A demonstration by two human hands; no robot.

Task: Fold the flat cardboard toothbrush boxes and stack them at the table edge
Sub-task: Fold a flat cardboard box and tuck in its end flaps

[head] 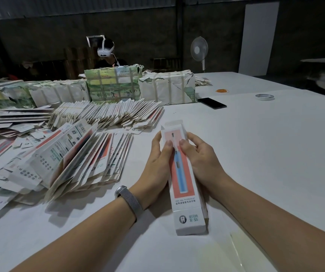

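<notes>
one box up and squared, the far flap next

right in front of you, the toothbrush box [185, 179] lies lengthwise on the white counter [265, 154], already popped into a tube, its near end pointing back at you and its far end open with the tuck flap standing up. your left hand [157, 163] cups the left side wall, thumb lying across the printed face; your right hand [198, 160] wraps the right wall the same way, thumb on top. both hands are grasping the box near its far end, not squeezing it flat.

this looks like thin printed card: very light, stiff along the creases but easy to dent on the broad panels, and the glossy face may slide under dry fingers. so hold it by the long edges, where the folds give strength, and press flaps only along their score lines. pinch too hard mid-panel and i reckon it caves in.

to your left, a fanned pile of flat boxes [83, 160] waits, just beside your left wrist and its grey wristband [129, 201]. further out, a longer row of flats [108, 114] runs across the counter. beyond that, taped bundles [112, 85], a dark phone [214, 103], a tape roll [264, 97], and a person in a headset [106, 50] at the far side.
</notes>
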